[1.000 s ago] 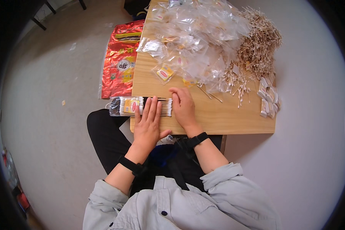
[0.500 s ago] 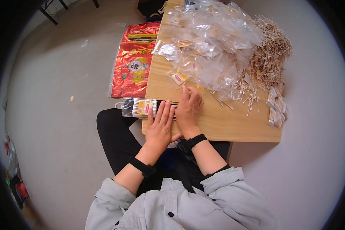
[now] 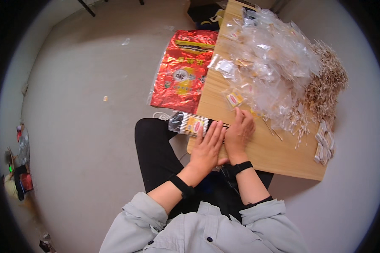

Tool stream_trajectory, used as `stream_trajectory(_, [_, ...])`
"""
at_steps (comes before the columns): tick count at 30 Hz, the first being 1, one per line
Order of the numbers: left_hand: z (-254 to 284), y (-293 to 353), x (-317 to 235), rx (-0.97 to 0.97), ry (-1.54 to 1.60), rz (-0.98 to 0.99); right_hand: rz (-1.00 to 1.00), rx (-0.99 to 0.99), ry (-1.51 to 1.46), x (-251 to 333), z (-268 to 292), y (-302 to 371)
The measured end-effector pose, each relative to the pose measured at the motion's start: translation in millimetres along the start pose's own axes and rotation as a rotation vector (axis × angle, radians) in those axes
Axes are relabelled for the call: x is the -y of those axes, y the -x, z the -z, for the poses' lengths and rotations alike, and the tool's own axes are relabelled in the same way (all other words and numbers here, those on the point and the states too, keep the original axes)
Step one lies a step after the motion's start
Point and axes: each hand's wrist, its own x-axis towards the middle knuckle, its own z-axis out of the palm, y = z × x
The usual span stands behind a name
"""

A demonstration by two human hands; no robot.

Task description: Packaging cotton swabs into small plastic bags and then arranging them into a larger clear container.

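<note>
A clear packet of cotton swabs [image 3: 184, 122] with a yellow and red label lies at the table's left edge, its far-left end sticking out past the edge. My left hand [image 3: 207, 149] lies flat across the packet's right part, fingers stretched and side by side. Just beyond its fingertips, my right hand [image 3: 239, 133] rests on its edge at the packet's right end, fingers loosely bent and nothing visible in them. Dark stripes show between the two hands. A small labelled packet [image 3: 234, 99] lies just past my right fingertips, and a few loose swabs [image 3: 273, 130] lie to their right.
A heap of clear plastic bags [image 3: 270, 55] covers the far part of the wooden table [image 3: 278, 154]. Beside it are a big pile of loose swabs [image 3: 327, 82] and several small white bundles [image 3: 324, 143]. A red shiny bag [image 3: 183, 71] hangs at the table's left edge.
The whole view has swung, so the table and hands sit farther right and lower in the picture. Both hands keep nearly the same place on and beside the packet.
</note>
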Motion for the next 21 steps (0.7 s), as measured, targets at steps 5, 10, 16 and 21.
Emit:
stream_trajectory(5, [0.5,1.0,-0.2,-0.015,-0.023,0.008,-0.008,-0.021,0.018,-0.7,-3.1,1.1])
stream_trajectory(10, [-3.4,1.8,-0.5,-0.032,-0.023,0.017,0.011,-0.012,0.043,-0.6,-2.4,0.0])
stream_trajectory(16, [-2.2,2.8,1.5,-0.068,-0.051,0.011,0.014,0.004,0.058,-1.3,-5.3,0.5])
stream_trajectory(21, [-7.1,1.9,-0.1,-0.091,-0.037,0.012,0.01,0.0,0.077,-2.4,-6.4,1.0])
